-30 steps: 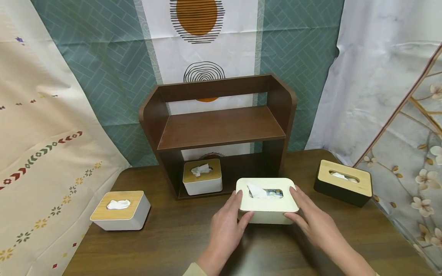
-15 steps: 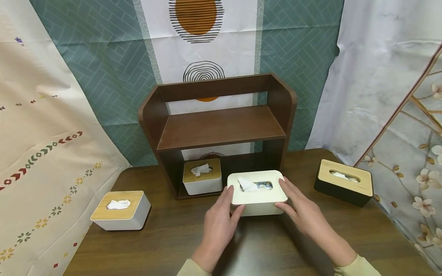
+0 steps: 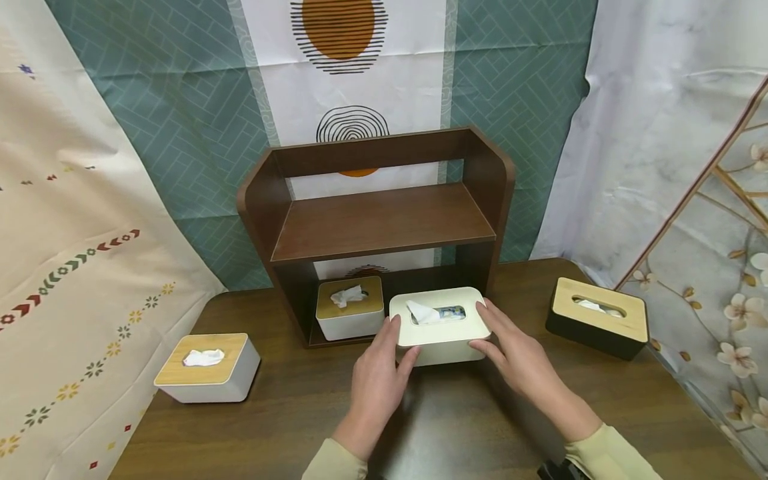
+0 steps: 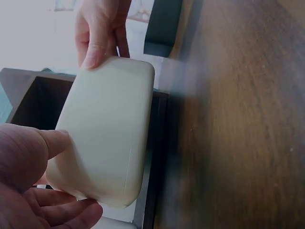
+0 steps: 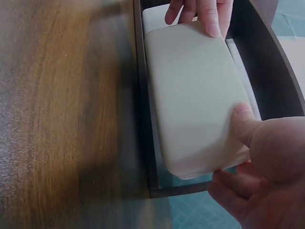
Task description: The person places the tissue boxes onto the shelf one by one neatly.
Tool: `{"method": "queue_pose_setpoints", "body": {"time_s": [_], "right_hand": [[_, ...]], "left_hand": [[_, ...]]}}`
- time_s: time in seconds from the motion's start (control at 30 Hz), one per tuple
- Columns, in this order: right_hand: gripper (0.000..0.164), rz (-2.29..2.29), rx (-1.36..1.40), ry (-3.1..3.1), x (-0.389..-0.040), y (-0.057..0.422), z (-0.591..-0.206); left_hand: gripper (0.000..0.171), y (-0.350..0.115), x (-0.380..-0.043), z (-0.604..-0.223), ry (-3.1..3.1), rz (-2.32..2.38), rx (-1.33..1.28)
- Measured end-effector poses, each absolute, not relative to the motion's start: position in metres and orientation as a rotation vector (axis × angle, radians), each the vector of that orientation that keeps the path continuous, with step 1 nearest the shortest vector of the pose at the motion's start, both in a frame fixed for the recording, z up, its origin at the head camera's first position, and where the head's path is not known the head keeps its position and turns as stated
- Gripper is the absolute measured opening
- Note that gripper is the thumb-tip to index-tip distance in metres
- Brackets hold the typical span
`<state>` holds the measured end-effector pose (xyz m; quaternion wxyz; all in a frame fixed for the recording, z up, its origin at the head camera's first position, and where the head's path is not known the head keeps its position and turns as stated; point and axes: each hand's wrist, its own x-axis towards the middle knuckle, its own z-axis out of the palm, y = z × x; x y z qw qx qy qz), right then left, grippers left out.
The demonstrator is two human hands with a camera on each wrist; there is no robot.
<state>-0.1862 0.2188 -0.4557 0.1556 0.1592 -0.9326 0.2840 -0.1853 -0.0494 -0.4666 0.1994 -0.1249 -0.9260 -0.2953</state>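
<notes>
Beyond the fingers stands the brown shelf. The cream tissue box is between left hand and right hand, their slightly bent fingers and thumbs gripping its ends. A white box occupies the lower left compartment, just beyond the left fingertips. Wrist views show the plain side under thumbs; only head view shows the tissue on top.

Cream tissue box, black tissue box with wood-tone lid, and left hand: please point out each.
Cream tissue box (image 3: 441,334), head view, lid's front part.
Black tissue box with wood-tone lid (image 3: 585,333), head view, black front side.
Left hand (image 3: 376,383), head view, back of the hand.
</notes>
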Motion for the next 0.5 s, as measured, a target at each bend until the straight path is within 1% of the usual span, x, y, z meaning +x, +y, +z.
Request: {"method": "queue_pose_setpoints", "body": {"time_s": [0.5], "right_hand": [[0.072,0.802,0.438,-2.649,-0.2,0.213,-0.463]], "left_hand": [[0.062,-0.052,-0.198,-0.473,-2.579,-0.838,-0.35]]}}
